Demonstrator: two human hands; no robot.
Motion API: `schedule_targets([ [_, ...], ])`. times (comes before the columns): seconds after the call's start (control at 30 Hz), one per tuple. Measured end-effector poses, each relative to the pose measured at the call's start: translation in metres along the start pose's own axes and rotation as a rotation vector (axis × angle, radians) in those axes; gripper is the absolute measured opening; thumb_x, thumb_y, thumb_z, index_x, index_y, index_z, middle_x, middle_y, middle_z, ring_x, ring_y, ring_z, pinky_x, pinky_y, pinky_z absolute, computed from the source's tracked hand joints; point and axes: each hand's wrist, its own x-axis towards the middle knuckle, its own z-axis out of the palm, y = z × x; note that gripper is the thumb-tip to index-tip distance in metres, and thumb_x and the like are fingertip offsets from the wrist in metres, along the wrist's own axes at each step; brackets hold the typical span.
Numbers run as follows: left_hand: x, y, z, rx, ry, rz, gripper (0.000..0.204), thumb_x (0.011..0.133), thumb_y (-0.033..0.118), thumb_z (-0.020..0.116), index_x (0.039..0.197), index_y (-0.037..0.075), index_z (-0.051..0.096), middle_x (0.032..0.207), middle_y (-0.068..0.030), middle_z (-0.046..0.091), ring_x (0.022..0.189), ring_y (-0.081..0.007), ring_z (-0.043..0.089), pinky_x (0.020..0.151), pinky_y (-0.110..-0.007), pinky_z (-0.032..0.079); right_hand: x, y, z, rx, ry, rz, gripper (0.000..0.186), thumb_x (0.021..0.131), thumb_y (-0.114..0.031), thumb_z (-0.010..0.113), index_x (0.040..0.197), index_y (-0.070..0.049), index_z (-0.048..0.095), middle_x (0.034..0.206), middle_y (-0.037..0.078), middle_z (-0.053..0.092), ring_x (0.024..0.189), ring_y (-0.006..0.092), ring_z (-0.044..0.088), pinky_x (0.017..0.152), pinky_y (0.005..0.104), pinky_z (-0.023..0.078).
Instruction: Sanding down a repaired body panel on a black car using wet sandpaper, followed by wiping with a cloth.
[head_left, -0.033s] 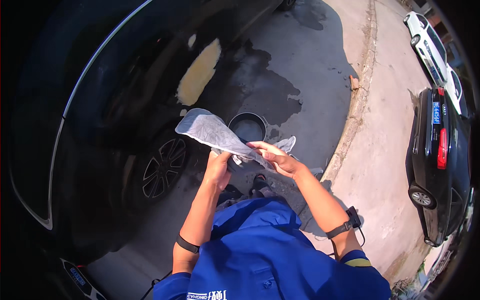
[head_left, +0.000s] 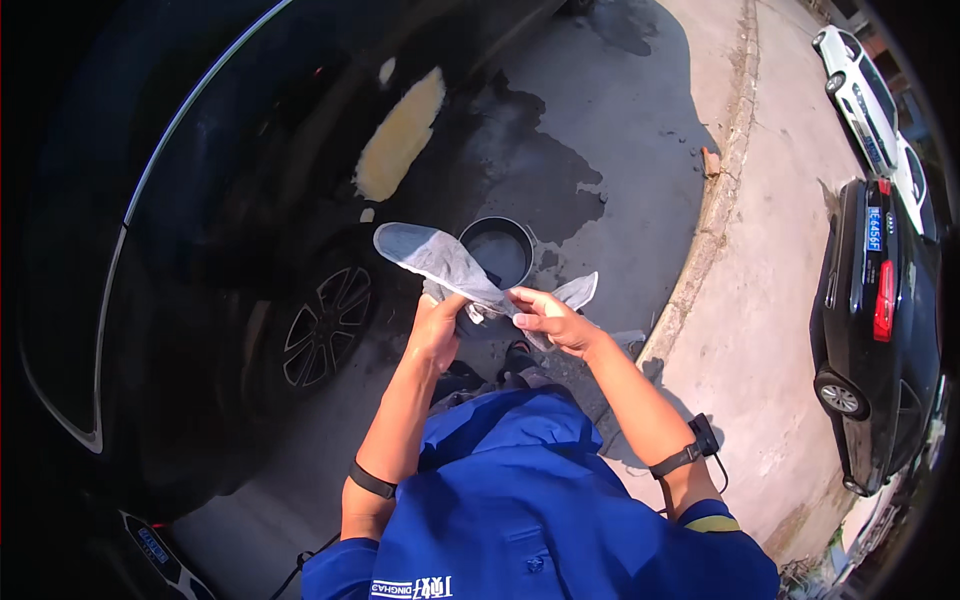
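Note:
A grey cloth (head_left: 436, 256) with a pale edge stretches between my two hands in front of my body. My left hand (head_left: 436, 328) is closed on its near left part, and a loose flap sticks out to the upper left. My right hand (head_left: 553, 322) pinches the cloth's right part between thumb and fingers, and another flap rises beyond its knuckles. Just past the cloth stands a round dark bucket (head_left: 499, 250) with greyish liquid inside. Part of its near rim is hidden by the cloth.
A black car (head_left: 200, 300) with a dark spoked wheel (head_left: 328, 326) fills my left; a tan patch (head_left: 400, 137) shows beside it. Wet stains (head_left: 540, 150) darken the ground ahead. A low kerb (head_left: 715, 215) curves along the right, with parked cars (head_left: 880, 320) beyond.
The cloth's left flap has drawn in a little to the right and narrowed, while the flap beyond my right hand stands up higher. Both hands keep their hold.

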Motion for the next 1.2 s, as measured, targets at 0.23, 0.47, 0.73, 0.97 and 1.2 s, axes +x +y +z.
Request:
schedule_targets([
  [0.23,-0.027,0.000,-0.051,0.228,-0.009,-0.105,0.024,0.082,-0.004,0.064,0.106,-0.003,0.070,0.096,-0.0091,0.073,0.085,-0.0158,0.070,0.077,-0.032,0.056,-0.006,-0.005,-0.010,-0.339,0.150,-0.019,0.035,0.108,-0.030,0.050,0.091,-0.004,0.065,0.082,-0.004,0.061,0.081,0.0038,0.055,0.077,0.0226,0.045],
  [0.47,-0.020,-0.065,-0.106,0.843,0.416,0.014,0.017,0.077,0.006,0.066,0.092,-0.003,0.065,0.072,-0.0092,0.069,0.060,-0.0154,0.063,0.059,-0.034,0.049,-0.011,0.042,0.029,0.074,0.327,-0.030,0.030,0.109,-0.028,0.050,0.106,-0.002,0.063,0.098,-0.003,0.064,0.091,0.0050,0.056,0.084,0.0242,0.046],
  [0.73,-0.055,-0.082,-0.169,0.609,0.441,0.130,0.023,0.094,0.009,0.050,0.103,-0.002,0.068,0.086,-0.0055,0.069,0.076,-0.0166,0.062,0.073,-0.032,0.048,-0.017,0.004,0.000,-0.111,0.309,0.022,0.017,0.095,-0.019,0.073,0.095,-0.005,0.064,0.087,-0.005,0.060,0.080,0.0012,0.049,0.072,0.0220,0.041],
  [0.97,-0.110,-0.030,-0.108,-0.009,0.417,0.080,0.021,0.098,0.020,0.063,0.109,0.004,0.069,0.094,0.0030,0.067,0.089,-0.0068,0.054,0.086,-0.025,0.040,-0.013,0.019,-0.071,-0.361,0.231,0.075,0.034,0.105,-0.028,0.056,0.111,0.003,0.067,0.093,-0.003,0.065,0.087,0.0052,0.053,0.079,0.0242,0.044],
  [1.2,-0.149,-0.039,-0.118,0.464,0.698,0.379,0.020,0.096,0.022,0.070,0.088,0.006,0.063,0.099,-0.0072,0.071,0.104,-0.0146,0.060,0.099,-0.033,0.040,0.006,0.030,-0.056,-0.890,0.281,-0.006,0.032,0.105,-0.030,0.055,0.098,0.000,0.065,0.076,0.003,0.063,0.070,0.0129,0.064,0.065,0.0285,0.051],
])
